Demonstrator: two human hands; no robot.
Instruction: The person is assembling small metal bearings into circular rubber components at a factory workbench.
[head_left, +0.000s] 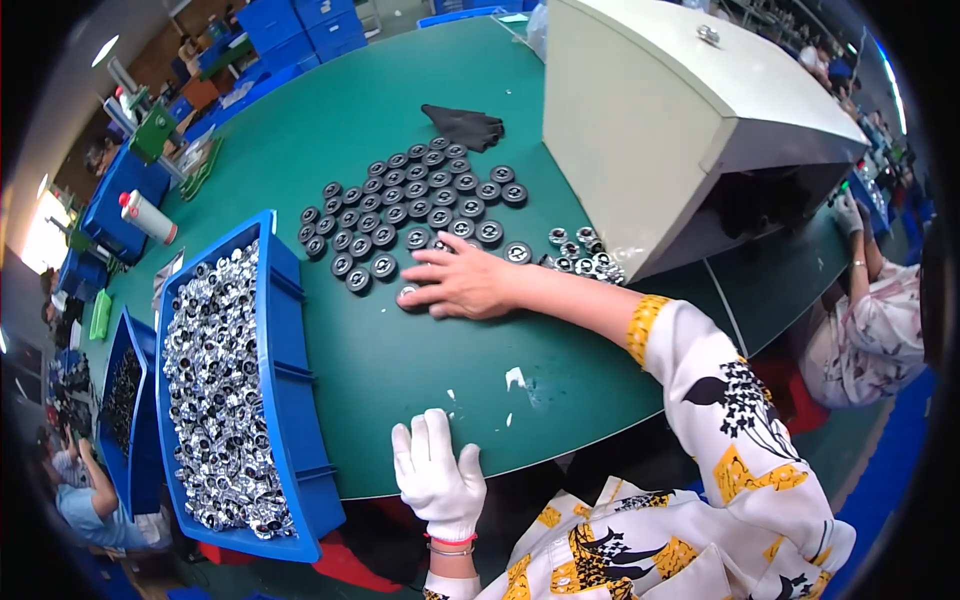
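Note:
My right hand (465,282), bare, lies over the near edge of a group of small black wheels (440,216) with silvery centres. Its fingers are spread and point left, the fingertips resting at one wheel (408,292) that they partly cover. My left hand (438,475) wears a white glove and lies at the near edge of the green table (370,430), fingers stretched out, holding nothing. Several shiny chrome parts (585,265) sit just right of the wheels, behind my right forearm.
A blue bin (268,330) full of chrome parts (220,400) stands at left, beside a smaller blue bin (140,400). A large cream metal box (640,140) with a dark opening stands at right. Black cloth (465,128) lies behind the wheels. Co-workers sit at both sides.

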